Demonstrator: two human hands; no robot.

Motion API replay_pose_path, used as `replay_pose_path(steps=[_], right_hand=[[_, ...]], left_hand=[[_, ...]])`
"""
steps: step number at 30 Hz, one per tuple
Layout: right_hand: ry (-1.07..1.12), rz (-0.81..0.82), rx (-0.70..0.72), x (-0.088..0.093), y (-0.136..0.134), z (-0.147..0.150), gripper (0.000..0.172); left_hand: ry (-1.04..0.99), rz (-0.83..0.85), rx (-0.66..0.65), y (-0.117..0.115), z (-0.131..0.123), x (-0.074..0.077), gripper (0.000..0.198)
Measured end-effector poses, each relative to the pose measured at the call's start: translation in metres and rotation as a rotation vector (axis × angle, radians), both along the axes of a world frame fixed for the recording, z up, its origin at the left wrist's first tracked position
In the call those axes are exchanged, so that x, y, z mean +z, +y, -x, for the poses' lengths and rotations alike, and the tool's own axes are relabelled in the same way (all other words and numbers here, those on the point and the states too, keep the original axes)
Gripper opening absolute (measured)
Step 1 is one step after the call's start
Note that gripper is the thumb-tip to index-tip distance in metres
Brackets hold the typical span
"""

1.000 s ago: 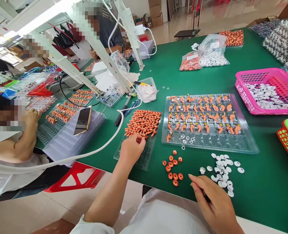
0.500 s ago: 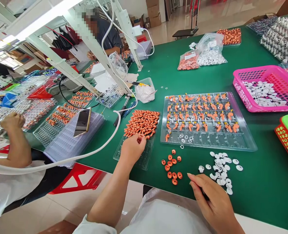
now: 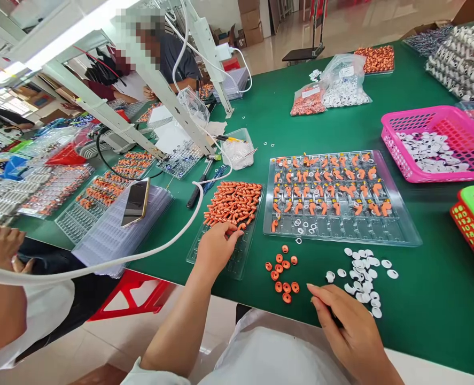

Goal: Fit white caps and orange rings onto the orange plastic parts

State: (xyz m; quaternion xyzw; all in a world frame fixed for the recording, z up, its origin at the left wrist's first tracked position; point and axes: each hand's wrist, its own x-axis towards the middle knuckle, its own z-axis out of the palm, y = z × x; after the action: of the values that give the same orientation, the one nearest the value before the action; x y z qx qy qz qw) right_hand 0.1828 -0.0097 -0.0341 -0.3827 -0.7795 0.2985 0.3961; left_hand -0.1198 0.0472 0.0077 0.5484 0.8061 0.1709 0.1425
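Observation:
My left hand (image 3: 219, 245) is over the near edge of a heap of orange stemmed earphone shells (image 3: 233, 203), which lie in a clear plastic tray (image 3: 237, 262). Its thumb and forefinger pinch one shell at the heap's lower right. My right hand (image 3: 347, 326) hovers near the table's front edge, thumb and fingertips close together; whether anything small sits between them I cannot make out. Loose round orange caps (image 3: 279, 268) lie between the hands. Right of them is a scatter of white oval covers (image 3: 363, 272).
Beyond my hands lies a clear tray (image 3: 397, 227) with rows of orange earphone parts. A pink basket (image 3: 393, 144) and a red-green basket (image 3: 467, 214) stand right. A white cable (image 3: 172, 235) crosses on the left, near a phone (image 3: 136, 200) and another person's hands (image 3: 2, 246).
My left fingers have shifted slightly onto a shell at the heap's edge. My right hand stays nearly still. The neighbouring person's hand has moved down and left, and a second hand shows.

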Motion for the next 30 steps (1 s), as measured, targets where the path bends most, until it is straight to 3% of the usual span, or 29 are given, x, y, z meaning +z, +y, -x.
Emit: replay_pose_path(steps=[7, 16, 30], right_hand=[[-0.001, -0.01, -0.007, -0.003, 0.0, 0.001, 0.029], [-0.003, 0.003, -0.007, 0.003, 0.001, 0.0, 0.029], [-0.001, 0.032, 0.009, 0.0, -0.001, 0.0, 0.028]], left_hand=[[0.006, -0.03, 0.01, -0.002, 0.0, -0.004, 0.017], [0.057, -0.022, 0.032, -0.011, 0.004, 0.002, 0.023], [0.065, 0.074, -0.026, 0.004, 0.003, 0.011, 0.024]])
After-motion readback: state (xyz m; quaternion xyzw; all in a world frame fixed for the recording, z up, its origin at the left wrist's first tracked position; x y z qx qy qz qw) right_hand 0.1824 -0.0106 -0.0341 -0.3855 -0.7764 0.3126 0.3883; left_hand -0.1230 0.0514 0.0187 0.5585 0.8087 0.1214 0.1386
